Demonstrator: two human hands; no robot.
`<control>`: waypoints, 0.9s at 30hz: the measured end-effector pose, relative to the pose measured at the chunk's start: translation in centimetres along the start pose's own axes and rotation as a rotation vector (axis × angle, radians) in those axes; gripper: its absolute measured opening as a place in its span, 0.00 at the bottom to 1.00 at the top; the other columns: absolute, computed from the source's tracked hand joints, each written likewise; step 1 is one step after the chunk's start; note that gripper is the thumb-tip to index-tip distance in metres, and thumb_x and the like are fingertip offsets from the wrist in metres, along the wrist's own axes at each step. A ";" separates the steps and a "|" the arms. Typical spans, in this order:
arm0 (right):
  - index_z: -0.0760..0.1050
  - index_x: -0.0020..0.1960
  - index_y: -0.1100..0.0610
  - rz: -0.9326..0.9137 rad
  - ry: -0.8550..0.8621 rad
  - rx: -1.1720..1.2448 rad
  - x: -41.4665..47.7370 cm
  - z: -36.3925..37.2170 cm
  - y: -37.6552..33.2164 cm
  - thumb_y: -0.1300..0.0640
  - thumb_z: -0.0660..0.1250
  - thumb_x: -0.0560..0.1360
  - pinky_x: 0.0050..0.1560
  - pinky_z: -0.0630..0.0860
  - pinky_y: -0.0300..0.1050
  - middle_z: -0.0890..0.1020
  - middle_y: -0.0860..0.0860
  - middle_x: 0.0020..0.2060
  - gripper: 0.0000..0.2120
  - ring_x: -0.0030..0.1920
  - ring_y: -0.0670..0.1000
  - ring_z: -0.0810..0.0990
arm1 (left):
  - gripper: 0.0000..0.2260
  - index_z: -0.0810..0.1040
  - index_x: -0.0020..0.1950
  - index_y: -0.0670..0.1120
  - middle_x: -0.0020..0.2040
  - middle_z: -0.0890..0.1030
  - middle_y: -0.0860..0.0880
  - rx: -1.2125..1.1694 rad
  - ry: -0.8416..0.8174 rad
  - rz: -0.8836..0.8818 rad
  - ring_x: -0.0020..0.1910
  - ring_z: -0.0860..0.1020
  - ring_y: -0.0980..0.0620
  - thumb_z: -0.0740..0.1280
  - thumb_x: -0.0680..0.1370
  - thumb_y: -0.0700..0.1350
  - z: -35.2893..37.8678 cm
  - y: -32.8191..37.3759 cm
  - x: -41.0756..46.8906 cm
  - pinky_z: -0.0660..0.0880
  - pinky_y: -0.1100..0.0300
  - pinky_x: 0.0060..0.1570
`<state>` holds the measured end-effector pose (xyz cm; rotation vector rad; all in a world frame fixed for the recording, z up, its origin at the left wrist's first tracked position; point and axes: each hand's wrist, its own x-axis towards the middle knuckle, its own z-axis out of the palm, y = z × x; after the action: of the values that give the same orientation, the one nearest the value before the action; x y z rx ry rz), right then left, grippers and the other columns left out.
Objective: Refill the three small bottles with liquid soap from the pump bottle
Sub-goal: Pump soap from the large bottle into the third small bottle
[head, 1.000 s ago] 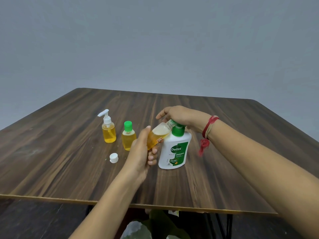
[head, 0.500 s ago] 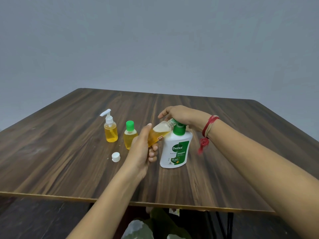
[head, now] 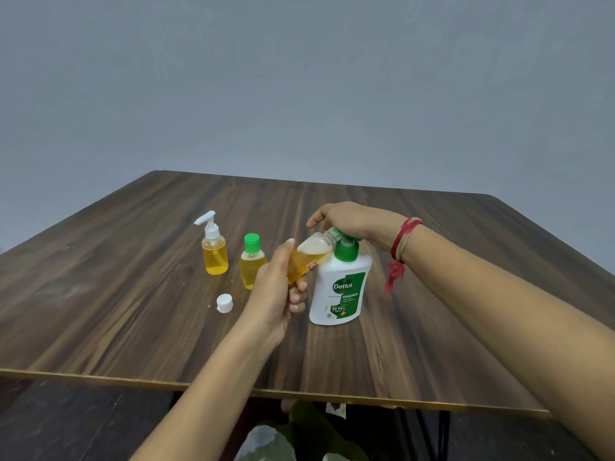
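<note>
A white Dettol pump bottle (head: pixel 339 291) with a green pump stands upright on the wooden table (head: pixel 133 311). My right hand (head: pixel 356 221) rests on top of its pump head. My left hand (head: pixel 276 291) grips a small open bottle (head: pixel 309 256), tilted with its neck against the pump's nozzle; it holds orange soap with foam on top. A small bottle with a green cap (head: pixel 252 261) stands just left of my left hand. Further left stands a small bottle with a white pump (head: pixel 214 247). Both hold orange liquid.
A loose white cap (head: pixel 224 303) lies on the table in front of the two standing bottles. The table's front edge (head: pixel 100 376) runs close below my forearms. A red thread band (head: pixel 401 242) is tied on my right wrist.
The view has shifted slightly. My hands and the tilted small bottle stay at the pump nozzle, with little visible movement.
</note>
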<state>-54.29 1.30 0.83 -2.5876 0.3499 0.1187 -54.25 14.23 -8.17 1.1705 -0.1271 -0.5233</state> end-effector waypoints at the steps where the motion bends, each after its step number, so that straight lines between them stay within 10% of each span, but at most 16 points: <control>1: 0.73 0.65 0.58 0.009 -0.004 0.024 0.0 0.2 0.1 0.62 0.50 0.81 0.54 0.68 0.44 0.72 0.56 0.66 0.18 0.56 0.54 0.72 | 0.17 0.72 0.37 0.46 0.22 0.67 0.51 -0.001 0.004 -0.003 0.18 0.61 0.58 0.61 0.80 0.55 0.0 0.0 0.0 0.58 0.68 0.18; 27: 0.73 0.65 0.59 0.030 -0.006 0.005 -0.1 0.3 0.1 0.62 0.49 0.81 0.52 0.65 0.41 0.71 0.56 0.66 0.19 0.52 0.50 0.69 | 0.17 0.72 0.38 0.45 0.22 0.67 0.50 -0.030 -0.004 -0.026 0.18 0.61 0.58 0.60 0.80 0.55 -0.1 -0.4 0.1 0.59 0.68 0.18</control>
<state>-54.47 1.39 0.50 -2.5775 0.3869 0.1368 -54.25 14.13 -8.55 1.1431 -0.1073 -0.5488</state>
